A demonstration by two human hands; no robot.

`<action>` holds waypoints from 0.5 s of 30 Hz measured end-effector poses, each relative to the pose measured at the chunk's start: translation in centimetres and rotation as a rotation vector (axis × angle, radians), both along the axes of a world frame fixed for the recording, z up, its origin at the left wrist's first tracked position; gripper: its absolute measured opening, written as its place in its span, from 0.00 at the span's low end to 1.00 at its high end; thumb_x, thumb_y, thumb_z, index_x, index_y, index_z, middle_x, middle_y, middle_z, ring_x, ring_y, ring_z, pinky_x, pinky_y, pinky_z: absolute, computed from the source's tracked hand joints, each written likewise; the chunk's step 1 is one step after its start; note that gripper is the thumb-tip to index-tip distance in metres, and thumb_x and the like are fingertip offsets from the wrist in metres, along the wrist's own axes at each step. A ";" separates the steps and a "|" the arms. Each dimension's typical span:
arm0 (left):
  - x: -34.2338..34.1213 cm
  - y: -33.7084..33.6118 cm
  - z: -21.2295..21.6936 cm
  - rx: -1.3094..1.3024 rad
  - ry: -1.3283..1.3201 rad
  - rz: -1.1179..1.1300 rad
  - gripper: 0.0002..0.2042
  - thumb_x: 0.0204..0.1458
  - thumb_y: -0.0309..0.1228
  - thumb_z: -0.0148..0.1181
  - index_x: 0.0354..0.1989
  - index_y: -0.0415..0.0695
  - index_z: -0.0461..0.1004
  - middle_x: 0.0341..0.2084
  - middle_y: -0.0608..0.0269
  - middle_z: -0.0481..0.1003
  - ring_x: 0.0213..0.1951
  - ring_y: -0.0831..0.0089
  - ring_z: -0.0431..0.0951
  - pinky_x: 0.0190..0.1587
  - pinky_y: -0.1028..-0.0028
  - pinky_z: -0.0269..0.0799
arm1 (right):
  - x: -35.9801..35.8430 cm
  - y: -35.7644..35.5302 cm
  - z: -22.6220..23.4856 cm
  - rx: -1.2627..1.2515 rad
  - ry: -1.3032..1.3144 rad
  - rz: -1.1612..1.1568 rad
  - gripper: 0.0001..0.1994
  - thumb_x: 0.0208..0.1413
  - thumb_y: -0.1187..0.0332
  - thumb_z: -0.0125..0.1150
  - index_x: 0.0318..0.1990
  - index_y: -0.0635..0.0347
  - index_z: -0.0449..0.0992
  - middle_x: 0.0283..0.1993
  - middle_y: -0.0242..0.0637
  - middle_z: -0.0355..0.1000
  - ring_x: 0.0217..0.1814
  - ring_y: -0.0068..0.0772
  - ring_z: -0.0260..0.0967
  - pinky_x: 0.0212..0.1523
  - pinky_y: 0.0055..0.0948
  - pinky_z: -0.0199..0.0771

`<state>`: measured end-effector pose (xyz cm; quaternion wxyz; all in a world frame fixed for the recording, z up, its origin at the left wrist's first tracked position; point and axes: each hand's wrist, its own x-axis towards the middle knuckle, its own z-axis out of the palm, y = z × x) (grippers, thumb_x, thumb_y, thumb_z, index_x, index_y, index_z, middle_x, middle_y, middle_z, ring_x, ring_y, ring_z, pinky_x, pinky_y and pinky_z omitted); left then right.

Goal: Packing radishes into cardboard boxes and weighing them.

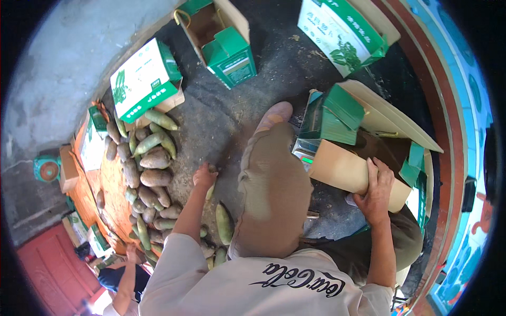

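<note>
From my distant seat, I see the wearer's two hands well apart. The left hand (203,175) is closed around a slim, pale-green cucumber-shaped vegetable (210,191), just above the dark, dirt-specked ground sheet (211,110); I can't make out how firmly. The right hand (377,190) lies over a tan cardboard flap (337,166) with its fingers spread and the thumb at the near edge; I cannot tell whether it pinches the flap or only presses on it.

That flap belongs to an open green-and-white cardboard box (335,118) to the right of the wearer's leg. A lit green display (306,159) shows beside the flap. To the left of the left hand, I have a heap of thick brown and green vegetables (155,177), while a plump green vegetable (224,224) lies near the wearer's knee. Another person's arm (127,279) reaches toward the heap's lower end.
</note>
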<state>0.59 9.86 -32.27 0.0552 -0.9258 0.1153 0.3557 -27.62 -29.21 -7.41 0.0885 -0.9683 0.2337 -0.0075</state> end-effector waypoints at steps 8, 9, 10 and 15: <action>1.4 -2.6 5.2 -0.671 -0.335 0.185 0.23 0.43 0.38 0.65 0.46 0.41 0.67 0.39 0.47 0.73 0.43 0.50 0.73 0.44 0.61 0.68 | -0.2 0.3 0.8 0.061 0.012 -0.013 0.49 0.25 0.69 0.73 0.63 0.49 0.55 0.58 0.47 0.55 0.62 0.50 0.51 0.64 0.50 0.45; 1.9 -3.0 6.3 -0.721 -0.309 0.287 0.23 0.43 0.36 0.66 0.46 0.38 0.68 0.39 0.49 0.74 0.40 0.56 0.74 0.44 0.66 0.69 | -0.3 0.3 0.9 0.041 0.029 -0.003 0.49 0.28 0.66 0.73 0.64 0.47 0.53 0.58 0.46 0.55 0.62 0.48 0.51 0.64 0.50 0.44; 2.5 -3.4 7.7 -0.726 -0.319 0.264 0.23 0.43 0.36 0.66 0.46 0.38 0.68 0.39 0.49 0.74 0.40 0.56 0.74 0.44 0.66 0.69 | -0.3 0.4 0.8 0.041 0.012 -0.020 0.49 0.28 0.66 0.73 0.64 0.47 0.53 0.58 0.46 0.55 0.62 0.48 0.51 0.64 0.50 0.44; 4.8 -6.8 18.0 -1.196 -0.558 0.436 0.24 0.50 0.35 0.62 0.50 0.32 0.64 0.43 0.53 0.70 0.42 0.68 0.71 0.46 0.73 0.68 | -0.4 0.9 0.2 -0.049 0.012 -0.018 0.51 0.27 0.65 0.73 0.65 0.49 0.50 0.58 0.47 0.55 0.62 0.48 0.51 0.65 0.49 0.44</action>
